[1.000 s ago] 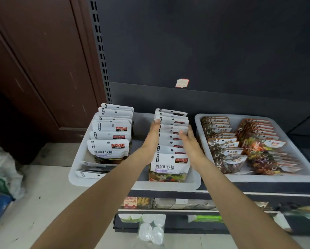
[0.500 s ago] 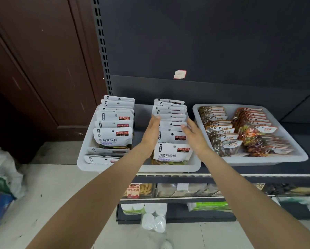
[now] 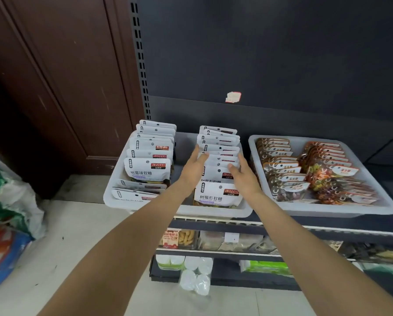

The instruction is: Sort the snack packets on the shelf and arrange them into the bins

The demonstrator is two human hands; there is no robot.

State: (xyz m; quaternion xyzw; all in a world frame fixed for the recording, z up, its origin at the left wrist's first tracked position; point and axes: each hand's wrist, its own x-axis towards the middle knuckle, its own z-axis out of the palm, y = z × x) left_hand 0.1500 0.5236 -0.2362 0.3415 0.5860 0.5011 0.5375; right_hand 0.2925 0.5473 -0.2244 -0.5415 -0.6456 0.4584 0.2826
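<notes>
Dark shelf (image 3: 327,226) against brown panelled wall (image 3: 54,76), two white bins (image 3: 213,210); left hand (image 3: 194,168) and right hand (image 3: 244,176), fingers straight, flank white gummy packets (image 3: 218,195).

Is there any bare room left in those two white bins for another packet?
The left bin has a bare lane between its two rows of white packets, partly taken by the left hand. The right bin is crowded, with bare floor only along its far edge and right side. The right hand flanks the inner row.
</notes>
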